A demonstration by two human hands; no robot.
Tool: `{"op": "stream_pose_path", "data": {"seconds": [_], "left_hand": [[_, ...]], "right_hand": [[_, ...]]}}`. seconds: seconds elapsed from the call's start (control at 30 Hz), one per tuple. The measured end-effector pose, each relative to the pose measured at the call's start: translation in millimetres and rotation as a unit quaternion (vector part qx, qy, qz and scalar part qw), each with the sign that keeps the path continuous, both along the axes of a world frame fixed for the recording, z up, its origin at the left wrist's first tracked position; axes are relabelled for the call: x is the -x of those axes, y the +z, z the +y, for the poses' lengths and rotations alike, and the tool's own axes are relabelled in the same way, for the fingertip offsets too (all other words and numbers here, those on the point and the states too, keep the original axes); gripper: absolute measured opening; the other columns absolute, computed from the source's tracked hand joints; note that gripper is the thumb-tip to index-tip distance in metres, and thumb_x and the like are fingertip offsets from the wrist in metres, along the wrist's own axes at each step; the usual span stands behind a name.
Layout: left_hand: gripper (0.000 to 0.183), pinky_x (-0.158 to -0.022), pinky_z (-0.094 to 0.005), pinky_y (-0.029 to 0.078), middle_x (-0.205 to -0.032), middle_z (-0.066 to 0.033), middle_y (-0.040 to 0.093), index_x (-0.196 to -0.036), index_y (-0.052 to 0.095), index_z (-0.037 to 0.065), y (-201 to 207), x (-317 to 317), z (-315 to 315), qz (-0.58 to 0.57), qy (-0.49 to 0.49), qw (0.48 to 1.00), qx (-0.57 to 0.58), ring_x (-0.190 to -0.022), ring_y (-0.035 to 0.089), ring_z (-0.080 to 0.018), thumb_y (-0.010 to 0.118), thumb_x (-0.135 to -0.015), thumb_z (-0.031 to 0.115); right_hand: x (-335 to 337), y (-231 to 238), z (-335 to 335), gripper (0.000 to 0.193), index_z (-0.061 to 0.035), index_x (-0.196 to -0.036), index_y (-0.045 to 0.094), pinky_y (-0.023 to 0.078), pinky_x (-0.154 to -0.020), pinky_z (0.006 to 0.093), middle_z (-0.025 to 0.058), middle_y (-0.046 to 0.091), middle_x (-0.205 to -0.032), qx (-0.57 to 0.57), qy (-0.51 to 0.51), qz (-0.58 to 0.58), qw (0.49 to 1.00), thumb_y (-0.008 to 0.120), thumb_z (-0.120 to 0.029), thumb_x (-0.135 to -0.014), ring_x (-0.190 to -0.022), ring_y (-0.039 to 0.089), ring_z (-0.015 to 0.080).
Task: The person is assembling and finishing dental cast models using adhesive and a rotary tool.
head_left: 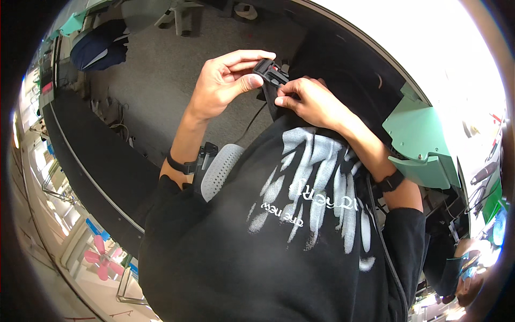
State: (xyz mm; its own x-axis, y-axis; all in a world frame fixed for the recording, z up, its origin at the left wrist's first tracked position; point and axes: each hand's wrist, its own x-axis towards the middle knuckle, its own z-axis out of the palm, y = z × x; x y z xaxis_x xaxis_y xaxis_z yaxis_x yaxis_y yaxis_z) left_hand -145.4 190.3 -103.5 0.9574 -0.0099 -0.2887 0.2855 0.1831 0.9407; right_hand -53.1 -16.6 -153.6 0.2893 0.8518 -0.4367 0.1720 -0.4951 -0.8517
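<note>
One black, blocky plastic buckle (272, 74) is slanting lengthwise from your left hand (222, 85), which is holding its upper end, down toward your right hand (316, 102), whose narrow grip is pinching something unclear.

The left hand (217, 88) curves its thumb opposite raised fingers; near it, the right hand (314, 102) pinches, knuckles bent.

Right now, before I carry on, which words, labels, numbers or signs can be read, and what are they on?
Black shirt: white lettering over the pale streaks on its front; partly legible, but I won't copy the wording.
Black buckle: no lettering I can make out.
Clutter at the right edge: too small and blurred to tell whether anything is printed.
</note>
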Motion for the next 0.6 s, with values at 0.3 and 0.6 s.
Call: {"op": "stream_pose_path", "data": {"seconds": [0.3,0.6], "left_hand": [[0.044,-0.097,-0.0299,0.052,-0.116,-0.0104,0.068,-0.129,0.062,-0.001,4.8,-8.1,2.1,-0.008,-0.051,0.995,-0.083,-0.103,0.065,-0.0154,0.076,-0.088,0.007],[0.043,-0.096,-0.0307,0.051,-0.11,-0.0061,0.068,-0.127,0.062,0.002,-7.9,-23.7,-21.4,0.001,-0.078,0.996,-0.036,-0.101,0.065,-0.0143,0.077,-0.086,0.008]], "right_hand": [[2.7,7.4,-15.6,0.023,-0.0012,-0.105,0.066,0.053,-0.084,0.0402,0.0184,0.071,-0.092,-0.075,-0.125,0.03,0.989,0.065,-0.022,-0.093,-0.089,0.07,0.0345],[1.5,31.3,-56.8,0.033,-0.0013,-0.118,0.059,0.05,-0.091,0.0429,0.0171,0.064,-0.108,-0.111,-0.106,-0.213,0.965,0.064,-0.024,-0.094,-0.101,0.062,0.0354]]}}
